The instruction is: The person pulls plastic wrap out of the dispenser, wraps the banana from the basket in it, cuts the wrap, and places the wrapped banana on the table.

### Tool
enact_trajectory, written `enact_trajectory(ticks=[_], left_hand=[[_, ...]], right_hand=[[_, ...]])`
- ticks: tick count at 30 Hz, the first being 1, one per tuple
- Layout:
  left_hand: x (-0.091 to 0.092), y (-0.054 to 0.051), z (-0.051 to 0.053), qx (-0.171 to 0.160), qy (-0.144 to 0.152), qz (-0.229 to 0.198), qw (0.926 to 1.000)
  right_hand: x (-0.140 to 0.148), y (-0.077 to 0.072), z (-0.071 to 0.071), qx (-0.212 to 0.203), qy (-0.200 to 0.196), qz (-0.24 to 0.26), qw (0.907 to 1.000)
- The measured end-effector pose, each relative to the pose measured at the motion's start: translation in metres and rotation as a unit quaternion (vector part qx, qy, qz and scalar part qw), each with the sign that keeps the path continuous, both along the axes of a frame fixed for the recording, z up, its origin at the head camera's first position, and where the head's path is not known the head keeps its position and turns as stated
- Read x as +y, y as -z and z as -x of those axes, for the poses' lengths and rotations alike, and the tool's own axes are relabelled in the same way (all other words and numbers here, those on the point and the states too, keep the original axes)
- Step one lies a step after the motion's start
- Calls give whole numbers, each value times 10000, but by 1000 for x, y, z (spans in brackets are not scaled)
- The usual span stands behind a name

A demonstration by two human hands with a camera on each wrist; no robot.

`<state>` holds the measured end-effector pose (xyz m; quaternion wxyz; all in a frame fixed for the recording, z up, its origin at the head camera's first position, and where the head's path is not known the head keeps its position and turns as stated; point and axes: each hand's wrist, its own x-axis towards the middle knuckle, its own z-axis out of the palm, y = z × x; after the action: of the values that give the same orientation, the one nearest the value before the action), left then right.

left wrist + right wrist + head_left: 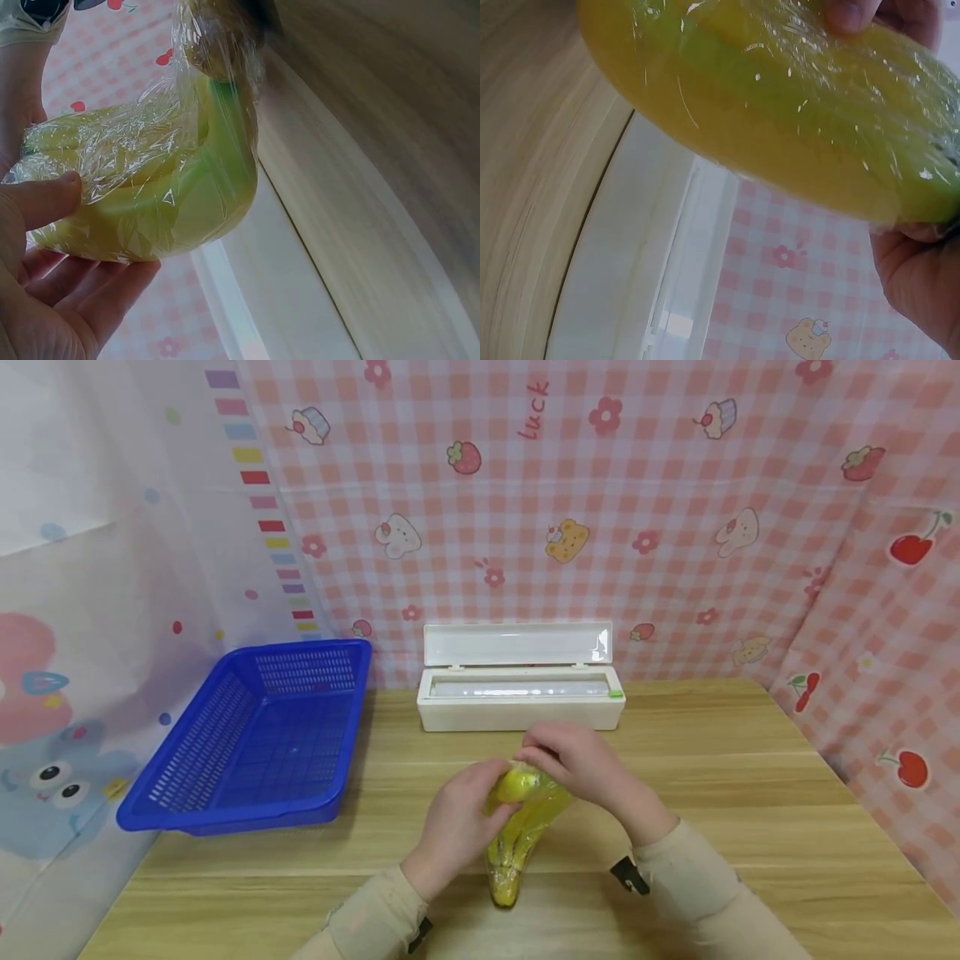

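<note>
A bunch of bananas (528, 818) wrapped in clear cling film is held over the table, its stem end toward me. My left hand (463, 814) grips it from the left; in the left wrist view the thumb (52, 199) presses on the film and the fingers lie underneath. At the far tips of the bananas, my right hand (573, 760) holds the wrapped end with curled fingers, partly hidden in the right wrist view. Just behind the hands stands a white cling film dispenser (517, 717), its lid (517, 645) raised and a film roll (521, 689) inside.
A blue plastic basket (341, 777) stands on the left of the wooden table (750, 810). Behind the table hangs a pink checked cloth (510, 493), which also runs along the right side. A pale printed cloth (90, 577) hangs on the left.
</note>
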<state>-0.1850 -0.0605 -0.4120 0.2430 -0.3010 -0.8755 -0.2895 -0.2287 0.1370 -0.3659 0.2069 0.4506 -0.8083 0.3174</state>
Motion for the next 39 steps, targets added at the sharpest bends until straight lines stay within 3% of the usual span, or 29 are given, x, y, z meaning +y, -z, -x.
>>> enact_trajectory(ticks=[10,17,22,25,30,36,39], left_hand=[[-3,5,0,173,185,-84,9996],[-1,6,-3,407,417,-254,9980],[1,7,-4,565,447,-347,9968],[1,8,-4,605,488,-469,9959],[-2,8,-3,506,432,-618,9959],[-7,8,-3,286,173,-913,9953],[-9,6,-3,202,203,-1237,9919]], right_hand=[[1,-6,3,-1439,0,-625,9876],[6,-4,9,-2546,-358,-558,9648],[9,-5,10,-2770,-393,-510,9587],[11,-5,9,-2723,-138,-288,9617],[18,-4,3,-2236,170,728,9718],[32,-6,-5,-707,-142,1616,9842],[35,-7,-6,286,-679,1820,9805]])
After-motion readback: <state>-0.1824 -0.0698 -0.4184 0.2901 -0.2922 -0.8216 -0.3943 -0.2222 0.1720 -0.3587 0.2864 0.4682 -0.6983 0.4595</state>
